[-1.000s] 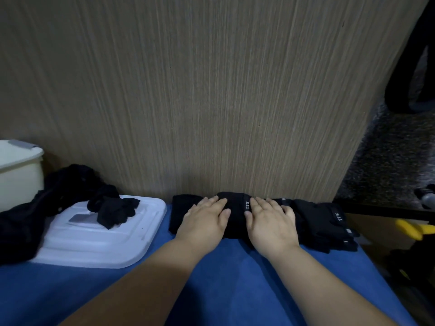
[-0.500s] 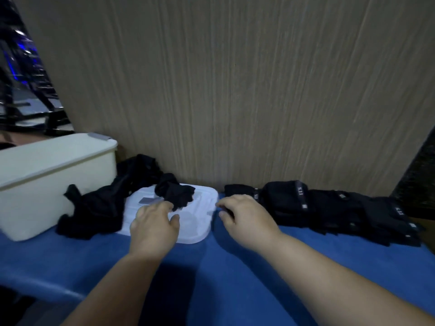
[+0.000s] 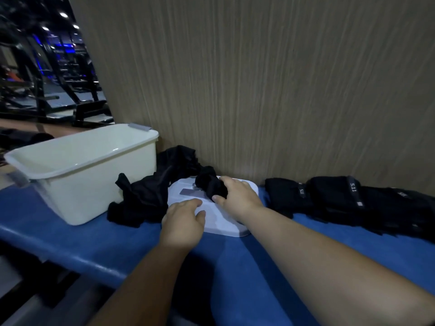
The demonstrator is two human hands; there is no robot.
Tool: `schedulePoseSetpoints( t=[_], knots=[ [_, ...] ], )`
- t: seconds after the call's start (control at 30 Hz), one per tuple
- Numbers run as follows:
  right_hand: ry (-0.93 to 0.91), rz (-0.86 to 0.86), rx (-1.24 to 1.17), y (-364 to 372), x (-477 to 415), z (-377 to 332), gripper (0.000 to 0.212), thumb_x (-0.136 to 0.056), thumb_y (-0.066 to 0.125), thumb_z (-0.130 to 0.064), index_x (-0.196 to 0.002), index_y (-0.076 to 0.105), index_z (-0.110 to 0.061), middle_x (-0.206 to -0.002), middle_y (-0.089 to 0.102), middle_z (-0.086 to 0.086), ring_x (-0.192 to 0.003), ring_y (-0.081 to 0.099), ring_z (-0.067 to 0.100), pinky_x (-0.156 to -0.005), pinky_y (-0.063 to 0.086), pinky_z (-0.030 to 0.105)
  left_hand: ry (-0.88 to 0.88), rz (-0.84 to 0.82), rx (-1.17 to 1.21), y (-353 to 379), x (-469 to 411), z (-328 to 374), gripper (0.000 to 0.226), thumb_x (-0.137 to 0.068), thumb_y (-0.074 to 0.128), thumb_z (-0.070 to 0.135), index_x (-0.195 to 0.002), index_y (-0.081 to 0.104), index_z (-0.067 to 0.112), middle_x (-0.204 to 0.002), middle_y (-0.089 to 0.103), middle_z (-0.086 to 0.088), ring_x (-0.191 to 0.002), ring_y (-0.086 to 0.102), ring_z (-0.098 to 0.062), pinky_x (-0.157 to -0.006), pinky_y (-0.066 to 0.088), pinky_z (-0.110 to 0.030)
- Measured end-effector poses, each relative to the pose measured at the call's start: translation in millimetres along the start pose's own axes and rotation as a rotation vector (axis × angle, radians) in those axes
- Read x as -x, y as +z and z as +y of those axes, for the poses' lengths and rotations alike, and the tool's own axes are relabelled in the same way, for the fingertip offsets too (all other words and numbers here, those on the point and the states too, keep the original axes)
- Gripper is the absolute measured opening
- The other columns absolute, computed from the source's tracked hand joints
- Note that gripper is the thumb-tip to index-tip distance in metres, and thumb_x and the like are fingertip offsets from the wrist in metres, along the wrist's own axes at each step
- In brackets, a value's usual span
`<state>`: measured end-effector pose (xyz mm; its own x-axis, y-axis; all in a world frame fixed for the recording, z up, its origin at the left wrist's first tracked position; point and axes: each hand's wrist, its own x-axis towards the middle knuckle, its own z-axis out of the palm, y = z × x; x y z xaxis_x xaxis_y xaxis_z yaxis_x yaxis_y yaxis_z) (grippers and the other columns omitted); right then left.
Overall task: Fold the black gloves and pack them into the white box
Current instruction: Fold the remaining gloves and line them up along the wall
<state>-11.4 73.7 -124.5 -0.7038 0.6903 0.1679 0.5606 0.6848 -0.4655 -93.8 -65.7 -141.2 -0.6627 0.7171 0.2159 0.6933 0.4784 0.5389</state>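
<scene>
The blue bench [image 3: 237,264] runs along a tall wooden wall [image 3: 259,90], and its front edge slants down toward the left, past the box. There is bare blue room at the front, around the two arms. At the back, things sit in a row against the wall. On the left stands the white box [image 3: 94,194], close to the bench's front edge. Its top is open and its white inside walls show. Just beside it lies a messy pile of black gloves [image 3: 143,198], touching the box and lying partly on the white lid [image 3: 223,222]. The lid lies flat on the bench and has a small grey label [image 3: 187,191] on it. On top of the lid sits one crumpled black glove [image 3: 208,184]. The right hand [image 3: 239,196] holds this glove, with the fingers and thumb curled around its end. The left hand [image 3: 183,223] holds nothing; its loose fingers rest on the near part of the lid. To the right of the lid, a row of folded gloves [image 3: 334,196] lies along the wall. Dark gym machines [image 3: 47,74] stand far off on the left.
</scene>
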Motion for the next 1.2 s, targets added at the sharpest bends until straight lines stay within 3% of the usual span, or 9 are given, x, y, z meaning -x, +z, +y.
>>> schedulePoseSetpoints(
  t=[0.1, 0.37, 0.53, 0.7, 0.8, 0.9, 0.97, 1.1, 1.2],
  knots=[
    [-0.056, 0.049, 0.075, -0.3, 0.5, -2.5, 0.027, -0.090, 0.051, -0.021, -0.115, 0.061, -0.022, -0.116, 0.060, 0.002, -0.114, 0.049, 0.025, -0.085, 0.036, 0.028, -0.034, -0.005, 0.084, -1.3, 0.3, 2.3, 0.041, -0.097, 0.046, 0.034, -0.136, 0.049, 0.021, -0.135, 0.054, -0.001, -0.127, 0.043, -0.021, -0.106, 0.036, -0.035],
    [-0.121, -0.023, -0.045, -40.5, 59.0, 9.8, 0.023, -0.088, 0.050, -0.016, -0.103, 0.062, -0.028, -0.108, 0.058, -0.006, -0.099, 0.056, 0.017, -0.081, 0.049, 0.033, -0.081, -0.048, 0.433, -10.7, 17.4, 35.2, 0.048, -0.096, 0.051, 0.036, -0.140, 0.038, 0.022, -0.128, 0.052, 0.009, -0.112, 0.052, -0.013, -0.088, 0.035, -0.024],
    [-0.147, 0.033, -0.153, -81.4, 117.0, 42.0, 0.025, -0.085, 0.059, -0.016, -0.104, 0.065, -0.031, -0.105, 0.059, -0.012, -0.099, 0.056, 0.008, -0.089, 0.044, 0.025, -0.066, -0.194, 0.635, -5.2, 42.2, 80.3, 0.011, -0.093, 0.057, 0.028, -0.103, 0.062, 0.028, -0.100, 0.070, 0.003, -0.093, 0.065, -0.017, -0.089, 0.050, -0.039],
    [-0.161, 0.000, -0.367, -126.7, 180.7, 71.6, 0.017, -0.084, 0.072, -0.030, -0.090, 0.064, -0.043, -0.092, 0.063, -0.014, -0.085, 0.057, -0.004, -0.079, 0.044, 0.014, -0.043, -0.288, 0.821, -4.3, 64.4, 142.3, 0.011, -0.095, 0.055, 0.019, -0.088, 0.063, 0.015, -0.087, 0.065, -0.006, -0.080, 0.062, -0.015, -0.084, 0.056, -0.037],
    [-0.091, 0.086, -0.602, -140.4, 204.1, 90.6, 0.020, -0.086, 0.063, -0.043, -0.079, 0.068, -0.026, -0.072, 0.060, -0.008, -0.070, 0.053, 0.003, -0.072, 0.045, 0.024, -0.049, -0.406, 0.951, -0.7, 83.0, 165.9, 0.012, -0.095, 0.054, 0.014, -0.087, 0.062, 0.013, -0.086, 0.065, -0.005, -0.082, 0.063, -0.013, -0.083, 0.056, -0.033],
    [0.013, 0.250, -0.594, -140.9, 217.3, 111.3, 0.017, -0.083, 0.072, -0.024, -0.074, 0.059, -0.019, -0.063, 0.052, -0.009, -0.062, 0.046, 0.003, -0.062, 0.039, 0.019, -0.068, -0.506, 1.019, 11.3, 102.3, 175.1, 0.010, -0.095, 0.052, 0.010, -0.089, 0.061, 0.009, -0.087, 0.066, -0.008, -0.088, 0.064, -0.016, -0.087, 0.056, -0.033],
    [0.044, 0.293, -0.600, -135.2, 224.9, 120.5, 0.023, -0.076, 0.078, -0.015, -0.079, 0.057, -0.023, -0.065, 0.055, -0.010, -0.062, 0.047, 0.004, -0.061, 0.039, 0.016, -0.097, -0.546, 1.027, 21.9, 112.2, 176.0, 0.010, -0.094, 0.053, 0.007, -0.087, 0.060, 0.009, -0.088, 0.064, -0.011, -0.088, 0.064, -0.018, -0.090, 0.055, -0.036],
    [-0.017, 0.320, -0.348, -127.0, 232.8, 135.1, 0.037, -0.066, 0.078, -0.033, -0.090, 0.053, -0.046, -0.090, 0.052, -0.019, -0.087, 0.052, 0.005, -0.073, 0.039, 0.011, -0.121, -0.635, 0.973, 37.1, 120.9, 174.9, 0.009, -0.095, 0.051, 0.008, -0.088, 0.057, 0.008, -0.089, 0.060, -0.011, -0.089, 0.062, -0.018, -0.091, 0.053, -0.035],
    [-0.068, 0.319, -0.308, -128.1, 235.0, 140.4, 0.038, -0.066, 0.080, -0.025, -0.088, 0.054, -0.043, -0.093, 0.055, -0.019, -0.092, 0.055, 0.006, -0.073, 0.036, 0.007, -0.113, -0.698, 0.975, 41.6, 120.9, 176.0, 0.007, -0.095, 0.051, 0.008, -0.089, 0.055, 0.009, -0.088, 0.058, -0.011, -0.088, 0.060, -0.018, -0.095, 0.050, -0.038]
  ],
)
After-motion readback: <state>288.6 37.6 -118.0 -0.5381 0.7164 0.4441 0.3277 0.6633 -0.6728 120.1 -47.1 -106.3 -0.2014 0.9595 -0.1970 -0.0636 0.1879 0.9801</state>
